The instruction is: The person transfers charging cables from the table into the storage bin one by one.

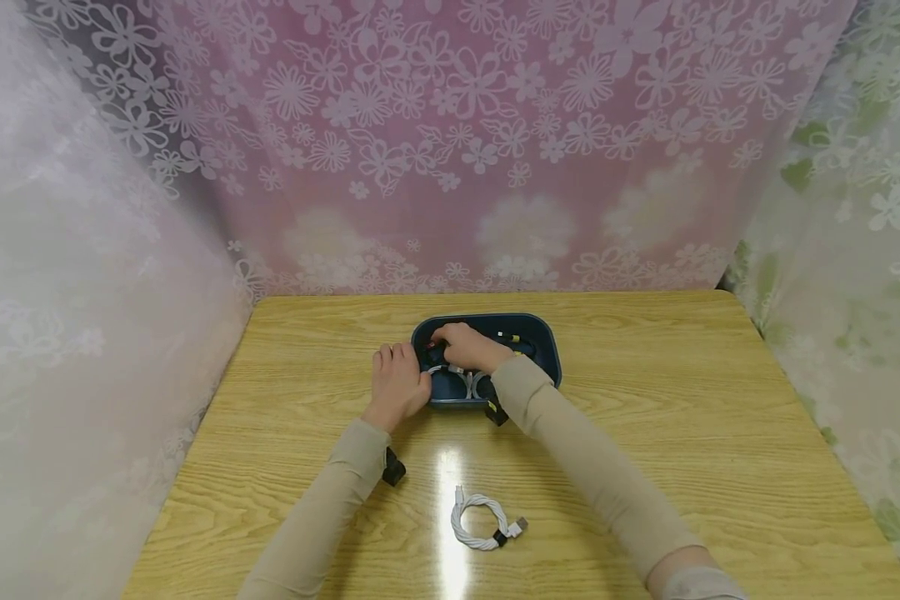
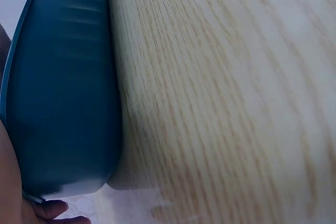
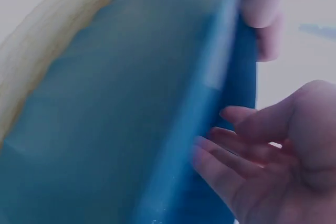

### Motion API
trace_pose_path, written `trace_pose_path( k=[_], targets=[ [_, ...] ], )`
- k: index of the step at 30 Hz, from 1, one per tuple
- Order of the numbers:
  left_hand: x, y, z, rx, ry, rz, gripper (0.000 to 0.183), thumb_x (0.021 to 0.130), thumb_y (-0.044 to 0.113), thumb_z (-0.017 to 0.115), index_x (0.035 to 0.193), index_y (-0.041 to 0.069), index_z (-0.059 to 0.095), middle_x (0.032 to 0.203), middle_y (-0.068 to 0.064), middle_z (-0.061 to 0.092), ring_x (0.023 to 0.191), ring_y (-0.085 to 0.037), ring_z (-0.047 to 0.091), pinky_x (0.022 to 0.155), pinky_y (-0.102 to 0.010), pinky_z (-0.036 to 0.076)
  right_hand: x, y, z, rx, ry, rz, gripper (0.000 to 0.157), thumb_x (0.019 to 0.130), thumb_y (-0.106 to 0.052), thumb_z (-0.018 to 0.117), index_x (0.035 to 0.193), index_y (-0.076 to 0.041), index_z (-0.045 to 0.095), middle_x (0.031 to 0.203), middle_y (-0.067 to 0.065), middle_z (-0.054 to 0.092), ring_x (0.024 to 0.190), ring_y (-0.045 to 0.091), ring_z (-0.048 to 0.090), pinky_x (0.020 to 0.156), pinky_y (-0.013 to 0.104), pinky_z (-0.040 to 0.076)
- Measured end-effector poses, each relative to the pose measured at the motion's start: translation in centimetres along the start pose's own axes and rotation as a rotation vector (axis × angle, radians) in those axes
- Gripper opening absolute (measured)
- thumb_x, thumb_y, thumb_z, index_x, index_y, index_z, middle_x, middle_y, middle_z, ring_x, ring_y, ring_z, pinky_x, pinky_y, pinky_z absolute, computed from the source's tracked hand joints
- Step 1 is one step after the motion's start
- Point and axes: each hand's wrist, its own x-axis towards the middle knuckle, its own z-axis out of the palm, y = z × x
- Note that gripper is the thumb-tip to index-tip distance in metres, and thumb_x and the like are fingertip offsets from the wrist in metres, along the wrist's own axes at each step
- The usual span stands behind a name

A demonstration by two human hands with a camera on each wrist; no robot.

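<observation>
A dark blue bin point(image 1: 457, 404) stands on the table, holding coiled cables. My left hand point(image 1: 397, 379) grips its left end, thumb at the rim and fingers along the outside; the left wrist view shows fingertips past the bin's end wall point(image 2: 63, 93). My right hand point(image 1: 468, 346) reaches into the bin's left part, over a dark item. In the right wrist view, the right hand's point(image 3: 294, 150) thumb and fingers are parted behind the rim, with nothing visible between them. Pale coiled cables point(image 1: 467, 385) and a black cable with a yellow-marked plug point(image 1: 512, 337) lie inside.
A white braided cable point(image 1: 474, 544), coiled and tied with a black strap, lies on the wooden table point(image 1: 645, 375) between the forearms. Small black devices sit at both wrists. Floral curtains point(image 1: 457, 167) hang behind the table and at both sides.
</observation>
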Motion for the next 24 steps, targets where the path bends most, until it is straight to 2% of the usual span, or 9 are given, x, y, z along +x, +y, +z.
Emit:
trace_pose_path(
  k=[3,6,12,24],
  targets=[
    [0.0,0.1,0.0,-0.002,-0.001,0.004,0.035,0.095,0.025,0.047,0.116,-0.003,0.048,0.113,-0.021,0.051,0.108,-0.039,0.040,0.102,-0.050,0.028,-0.6,-0.4,-0.8,-0.005,-0.040,-0.023,0.051,0.094,0.007,0.039,0.144,-0.002,0.049,0.142,0.016,0.052,0.123,0.027,0.053,0.093,0.039,0.043],
    [0.1,0.1,0.0,0.005,-0.005,0.002,0.036,0.095,0.025,0.047,0.117,-0.003,0.048,0.113,-0.022,0.051,0.108,-0.040,0.041,0.102,-0.050,0.027,-1.3,-0.9,-1.5,0.000,-0.058,-0.036,0.050,0.097,0.004,0.039,0.146,-0.002,0.046,0.146,0.016,0.047,0.134,0.029,0.045,0.104,0.043,0.040],
    [0.1,0.2,0.0,0.008,-0.029,-0.009,0.036,0.096,0.024,0.046,0.118,-0.004,0.047,0.116,-0.023,0.050,0.112,-0.041,0.039,0.103,-0.051,0.026,-2.8,-1.4,-2.8,0.004,-0.049,-0.055,0.044,0.103,-0.004,0.042,0.147,-0.005,0.045,0.151,0.015,0.041,0.139,0.030,0.039,0.109,0.045,0.036],
    [0.1,0.2,0.3,0.010,-0.013,-0.015,0.033,0.095,0.025,0.046,0.114,-0.003,0.048,0.112,-0.021,0.050,0.110,-0.040,0.039,0.103,-0.051,0.026,-6.5,-2.5,-4.7,-0.026,0.000,-0.118,0.045,0.104,-0.010,0.046,0.148,-0.002,0.043,0.154,0.016,0.037,0.143,0.032,0.033,0.113,0.047,0.031]
  ],
)
